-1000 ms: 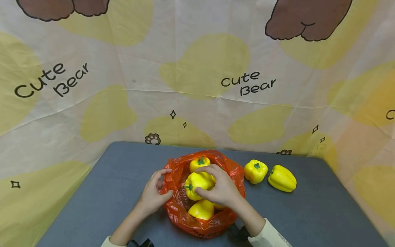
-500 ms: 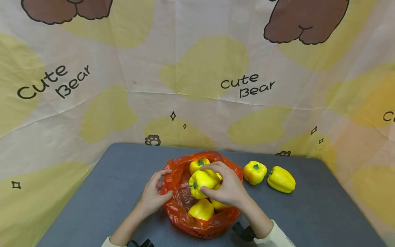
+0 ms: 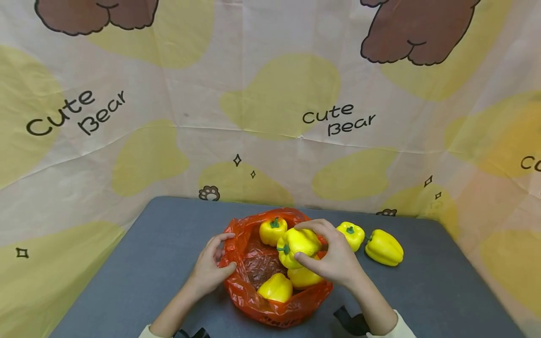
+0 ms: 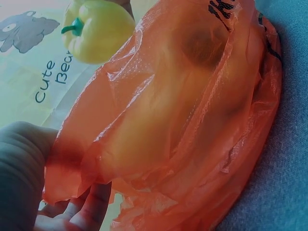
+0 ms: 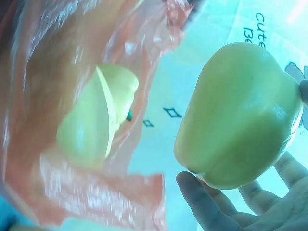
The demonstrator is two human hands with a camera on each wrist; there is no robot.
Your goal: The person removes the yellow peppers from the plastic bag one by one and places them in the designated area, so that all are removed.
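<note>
A red plastic bag (image 3: 241,286) stands on the table with its mouth wide. My left hand (image 3: 213,263) grips the bag's left rim; in the left wrist view the red film (image 4: 72,163) lies between thumb and fingers. Over the right side of the bag mouth, my right hand (image 3: 334,253) holds a yellow bell pepper (image 3: 297,246), stem pointing left. The right wrist view shows this pepper (image 5: 236,120) between thumb and fingers, apart from the bag. Inside the bag lie a back pepper (image 3: 273,231), a front pepper (image 3: 276,288) and a right pepper (image 3: 304,278), partly covered.
Right of the bag, one yellow bell pepper (image 3: 351,234) sits on the grey table (image 3: 422,291), partly behind my right hand. Another pepper (image 3: 384,248) lies on its side next to it. A printed cloth (image 3: 274,94) hangs behind the table.
My right hand has moved right with its pepper, from over the bag's middle towards its right rim. More of the bag's inside shows now. My left hand stays at the rim.
</note>
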